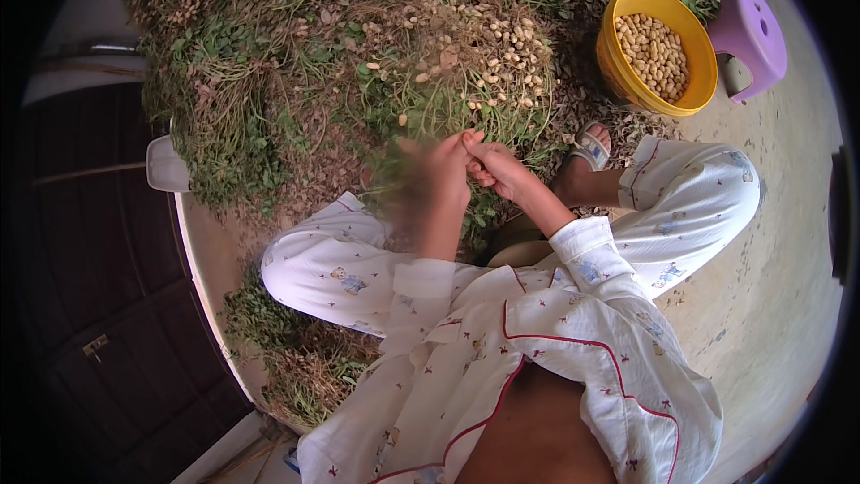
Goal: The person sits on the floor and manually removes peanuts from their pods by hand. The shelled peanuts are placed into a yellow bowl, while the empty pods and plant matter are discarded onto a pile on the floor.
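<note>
My left hand (447, 161) and my right hand (498, 167) meet above the near side of a heap of peanut plants (316, 67). Fingertips of both hands touch; anything pinched between them is hidden. A blurred patch covers part of the left hand and the green stems beside it, so its grip is unclear. Curled fingers on the right hand press close to the left thumb. Just beyond the hands, a cluster of peanut pods (514, 64) hangs on roots and stems. To the right, a yellow bucket (608, 57) holds many picked peanuts (652, 57).
A purple plastic stool (752, 33) stands right of the bucket. Dry leaves (584, 74) litter the concrete floor (759, 215). My sandaled foot (591, 148) is near the bucket. More plants (302, 356) lie at lower left, near a dark door (101, 249) and a pale container (166, 165).
</note>
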Demonstrator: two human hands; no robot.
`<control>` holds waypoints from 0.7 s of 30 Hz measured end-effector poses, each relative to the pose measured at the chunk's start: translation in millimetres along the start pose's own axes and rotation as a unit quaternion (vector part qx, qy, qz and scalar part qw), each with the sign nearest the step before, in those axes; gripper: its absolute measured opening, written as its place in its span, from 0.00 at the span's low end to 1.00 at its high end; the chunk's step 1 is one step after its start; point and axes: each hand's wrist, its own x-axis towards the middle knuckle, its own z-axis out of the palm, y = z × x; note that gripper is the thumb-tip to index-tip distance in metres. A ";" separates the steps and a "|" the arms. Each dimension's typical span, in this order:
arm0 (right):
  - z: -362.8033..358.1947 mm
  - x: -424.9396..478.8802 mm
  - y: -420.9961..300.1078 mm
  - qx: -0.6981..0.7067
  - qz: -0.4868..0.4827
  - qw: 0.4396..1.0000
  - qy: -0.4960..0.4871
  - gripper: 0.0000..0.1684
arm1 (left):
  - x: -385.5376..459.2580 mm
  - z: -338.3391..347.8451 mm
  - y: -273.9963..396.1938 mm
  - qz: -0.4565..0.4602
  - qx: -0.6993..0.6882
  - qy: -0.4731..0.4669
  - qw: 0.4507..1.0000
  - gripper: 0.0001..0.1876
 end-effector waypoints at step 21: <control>-25.8 29.9 -53.7 -0.509 -0.319 0.745 0.291 0.14 | 19.6 -31.9 -4.4 -0.024 -0.100 -0.082 0.991 0.11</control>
